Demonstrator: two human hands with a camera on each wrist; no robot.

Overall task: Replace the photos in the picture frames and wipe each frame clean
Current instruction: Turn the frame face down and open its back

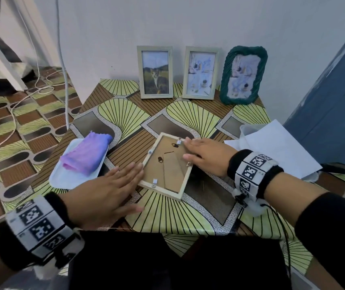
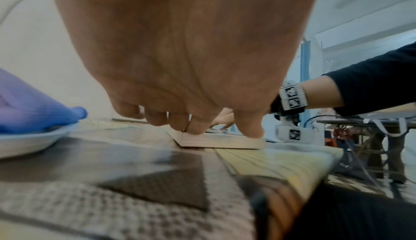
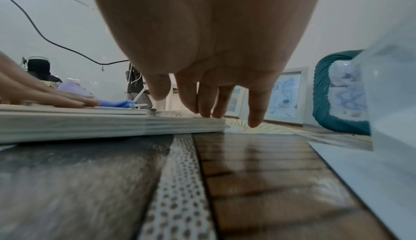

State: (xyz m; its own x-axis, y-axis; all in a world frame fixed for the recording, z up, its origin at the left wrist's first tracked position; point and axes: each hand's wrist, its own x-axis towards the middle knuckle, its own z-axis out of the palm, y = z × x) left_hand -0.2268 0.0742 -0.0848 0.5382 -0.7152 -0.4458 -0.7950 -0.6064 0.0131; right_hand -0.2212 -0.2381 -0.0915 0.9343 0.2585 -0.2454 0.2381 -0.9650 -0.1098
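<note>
A pale wooden picture frame lies face down in the middle of the table, its brown backing board up. My left hand lies flat with straight fingers against the frame's left edge. The left wrist view shows its fingertips pressing on the frame's corner. My right hand rests with straight fingers on the frame's far right corner. In the right wrist view those fingertips touch the top of the frame. A purple cloth lies on a white tray to the left.
Three frames lean on the wall at the back: a pale one with a cat photo, another pale one and a green woven one. White paper and a clear plastic container lie at the right. Cables trail on the floor at the left.
</note>
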